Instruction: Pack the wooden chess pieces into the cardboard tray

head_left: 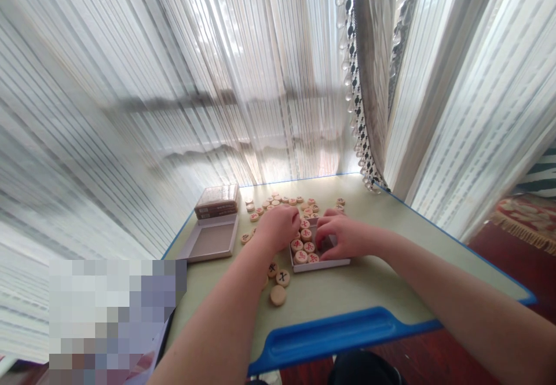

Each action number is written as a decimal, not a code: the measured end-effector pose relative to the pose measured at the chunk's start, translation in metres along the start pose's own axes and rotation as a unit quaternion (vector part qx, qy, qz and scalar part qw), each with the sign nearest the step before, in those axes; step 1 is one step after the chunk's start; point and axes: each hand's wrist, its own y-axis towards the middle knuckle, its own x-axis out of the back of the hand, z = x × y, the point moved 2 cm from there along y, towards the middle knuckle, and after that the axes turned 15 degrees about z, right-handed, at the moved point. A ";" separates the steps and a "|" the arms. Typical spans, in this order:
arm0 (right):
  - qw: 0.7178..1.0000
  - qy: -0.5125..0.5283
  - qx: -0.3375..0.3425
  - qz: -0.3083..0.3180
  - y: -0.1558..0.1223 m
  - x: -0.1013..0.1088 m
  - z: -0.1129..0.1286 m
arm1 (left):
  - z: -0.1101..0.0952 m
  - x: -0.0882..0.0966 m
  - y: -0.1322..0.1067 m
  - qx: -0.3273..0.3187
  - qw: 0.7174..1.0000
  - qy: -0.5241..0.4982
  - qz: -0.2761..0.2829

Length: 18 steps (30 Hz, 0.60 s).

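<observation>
Round wooden Chinese chess pieces (pixel 308 247) with red characters stand in rows along the left side of a shallow white box (pixel 321 267). My left hand (pixel 280 227) is curled closed at the box's left edge; what its fingers hold, if anything, is hidden. Over the box's right part, my right hand (pixel 341 233) reaches in with bent fingers and the thumb apart, near the rows, and nothing shows between them. Loose chess pieces (pixel 282 278), some with black characters, lie by my left forearm. One piece (pixel 278 295) shows a blank face.
More loose pieces (pixel 275 200) are scattered behind the hands. At the left lies an open box lid (pixel 211 256), with a brown box (pixel 217 200) behind it. The table (pixel 403 292) has a blue rim and a blue front trough (pixel 330 334). Curtains (pixel 269 113) hang behind.
</observation>
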 end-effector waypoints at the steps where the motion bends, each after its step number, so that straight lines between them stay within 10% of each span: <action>1: 1.000 0.005 -0.001 0.006 0.000 0.000 0.000 | 0.000 0.000 0.000 -0.001 1.000 0.000 -0.001; 18: 1.000 0.020 0.000 0.001 0.001 0.000 0.000 | 0.000 0.000 0.000 0.001 1.000 0.001 0.008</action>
